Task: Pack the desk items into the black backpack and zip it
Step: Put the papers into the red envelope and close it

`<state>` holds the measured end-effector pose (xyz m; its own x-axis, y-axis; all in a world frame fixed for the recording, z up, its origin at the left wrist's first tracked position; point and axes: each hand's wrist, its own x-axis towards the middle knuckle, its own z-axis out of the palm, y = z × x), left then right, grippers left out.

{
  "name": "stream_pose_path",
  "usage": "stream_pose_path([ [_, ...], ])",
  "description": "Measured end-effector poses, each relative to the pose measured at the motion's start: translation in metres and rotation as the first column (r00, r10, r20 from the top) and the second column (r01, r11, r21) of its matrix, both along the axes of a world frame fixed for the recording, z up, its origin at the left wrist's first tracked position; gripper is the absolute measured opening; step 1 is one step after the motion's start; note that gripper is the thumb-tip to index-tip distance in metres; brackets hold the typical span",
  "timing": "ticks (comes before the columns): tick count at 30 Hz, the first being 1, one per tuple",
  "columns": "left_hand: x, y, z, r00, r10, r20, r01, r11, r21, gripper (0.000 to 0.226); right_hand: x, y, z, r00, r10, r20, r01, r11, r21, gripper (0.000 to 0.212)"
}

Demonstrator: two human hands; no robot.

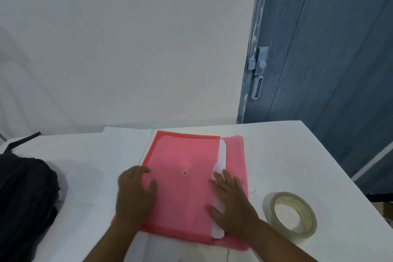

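A pink translucent document folder (182, 185) lies flat on the white table (287, 155), roughly at its middle, with its flap (234, 155) folded open to the right and a small metal snap button (184, 173) showing at the centre of its front. White paper (220, 198) sticks out of the folder's mouth along the right side, between the body and the open flap.

The person's left hand (136, 193) rests on the folder's left edge, fingers spread and fairly straight, pressing down rather than curling round anything. The right hand (231, 204) lies flat across the protruding paper and the flap, fingers stretched forward and apart, thumb pointing left over the pink body; it too holds nothing in a grip.

Under the folder's far left corner lies a larger white sheet (127, 140), reaching toward the wall.

The black backpack (23, 195) sits on the table at the far left, well apart from the folder, with a strap (23, 140) running toward the back edge. I cannot tell whether its zip is open.

A roll of clear adhesive tape (291, 215) lies flat on the table just right of the right forearm, near the folder's flap but not touching it.

Behind the table stands a plain white wall (127, 38), and to the right a blue-grey door (329, 49) with a pale latch (258, 70).
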<state>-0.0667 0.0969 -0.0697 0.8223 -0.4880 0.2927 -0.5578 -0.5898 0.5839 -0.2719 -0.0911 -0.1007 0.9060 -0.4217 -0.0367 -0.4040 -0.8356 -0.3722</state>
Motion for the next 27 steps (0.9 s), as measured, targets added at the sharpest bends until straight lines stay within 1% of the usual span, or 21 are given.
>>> stream_pose_path([
  [2, 0.012, 0.021, -0.009, 0.992, 0.112, -0.055, -0.098, 0.972, 0.213, 0.042, 0.001, -0.001, -0.004, 0.999, -0.034, 0.028, 0.034, 0.999, 0.016, 0.083],
  [3, 0.012, 0.027, -0.014, 0.991, 0.128, -0.047, -0.110, 0.955, 0.277, 0.050, 0.002, -0.001, -0.004, 0.999, -0.040, 0.014, 0.040, 0.999, 0.004, 0.085],
  [4, 0.011, 0.031, -0.020, 0.993, 0.115, -0.024, -0.103, 0.950, 0.294, 0.057, 0.004, 0.000, -0.002, 0.999, -0.034, -0.012, 0.034, 0.999, -0.023, 0.087],
  [6, 0.006, 0.035, -0.027, 0.995, 0.101, 0.006, -0.100, 0.964, 0.246, 0.067, 0.007, 0.003, 0.001, 0.998, -0.012, -0.054, 0.009, 0.998, -0.058, 0.095],
  [8, 0.007, 0.035, -0.028, 0.993, 0.114, 0.015, -0.114, 0.973, 0.202, 0.070, 0.008, 0.004, 0.003, 0.998, -0.015, -0.059, 0.013, 0.999, -0.035, 0.099],
  [11, 0.009, 0.035, -0.026, 0.994, 0.111, 0.007, -0.111, 0.982, 0.153, 0.067, 0.004, 0.002, 0.002, 0.992, -0.123, -0.006, 0.123, 0.990, 0.068, 0.094],
  [12, 0.008, 0.036, -0.026, 0.994, 0.107, 0.002, -0.106, 0.984, 0.144, 0.066, 0.003, 0.001, 0.002, 0.990, -0.140, -0.014, 0.141, 0.987, 0.071, 0.093],
  [13, 0.008, 0.036, -0.025, 0.995, 0.096, -0.006, -0.094, 0.985, 0.142, 0.064, 0.003, 0.002, 0.002, 0.991, -0.127, -0.038, 0.129, 0.991, 0.031, 0.093],
  [15, 0.009, 0.038, -0.026, 0.997, 0.075, -0.009, -0.073, 0.989, 0.132, 0.062, 0.005, 0.005, 0.002, 0.993, -0.076, -0.088, 0.072, 0.996, -0.050, 0.100],
  [17, 0.009, 0.039, -0.026, 0.998, 0.056, 0.004, -0.056, 0.993, 0.106, 0.059, 0.009, 0.007, 0.004, 0.992, -0.079, -0.094, 0.074, 0.995, -0.063, 0.102],
  [19, 0.008, 0.039, -0.025, 0.999, 0.047, 0.020, -0.049, 0.995, 0.084, 0.057, 0.010, 0.007, 0.005, 0.994, -0.086, -0.064, 0.083, 0.996, -0.042, 0.102],
  [21, 0.008, 0.038, -0.025, 0.999, 0.043, 0.033, -0.046, 0.996, 0.083, 0.055, 0.007, 0.006, 0.006, 0.996, -0.083, -0.010, 0.083, 0.997, 0.007, 0.103],
  [23, 0.008, 0.038, -0.026, 0.998, 0.043, 0.039, -0.047, 0.993, 0.110, 0.054, 0.003, 0.004, 0.005, 0.995, -0.085, 0.059, 0.081, 0.994, 0.075, 0.097],
  [25, 0.009, 0.038, -0.028, 0.998, 0.045, 0.052, -0.052, 0.989, 0.140, 0.052, 0.003, 0.005, 0.006, 0.997, -0.045, 0.064, 0.043, 0.998, 0.040, 0.091],
  [27, 0.009, 0.037, -0.029, 0.998, 0.041, 0.056, -0.050, 0.985, 0.165, 0.050, 0.003, 0.005, 0.005, 0.997, -0.047, 0.058, 0.046, 0.999, 0.008, 0.093],
])
